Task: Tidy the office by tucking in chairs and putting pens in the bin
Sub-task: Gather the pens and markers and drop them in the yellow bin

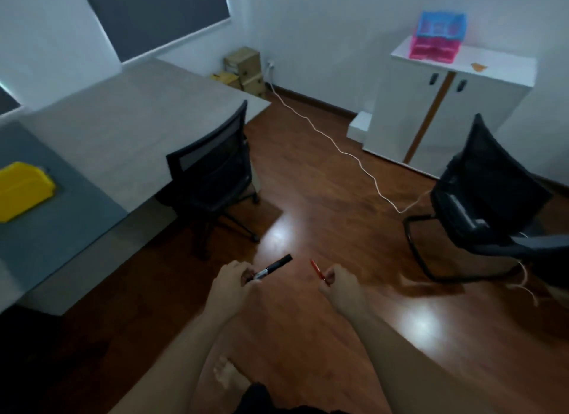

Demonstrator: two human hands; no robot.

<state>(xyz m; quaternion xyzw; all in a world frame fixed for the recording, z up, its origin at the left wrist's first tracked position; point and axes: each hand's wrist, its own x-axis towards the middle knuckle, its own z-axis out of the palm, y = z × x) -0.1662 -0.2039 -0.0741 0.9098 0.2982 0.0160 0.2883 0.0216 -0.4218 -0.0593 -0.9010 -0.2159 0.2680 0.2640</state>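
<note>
My left hand (231,282) is closed around a black marker (275,266) whose cap end points up and to the right. A thin red pen (317,270) sticks up and left out of my right hand (340,286), which grips it. Both hands hover over the wooden floor in front of me. A yellow bin (21,189) sits on the grey desk (101,130) at the far left. One black mesh chair (215,173) stands tucked against the desk's right edge. A second black chair (486,192) stands out in the room at the right, away from the desk.
A white cable (338,150) runs across the floor from a wall socket to the right chair. A white cabinet (446,112) with pink and blue trays (438,38) stands by the back wall. Cardboard boxes (244,68) fill the far corner. My bare foot (226,372) shows below.
</note>
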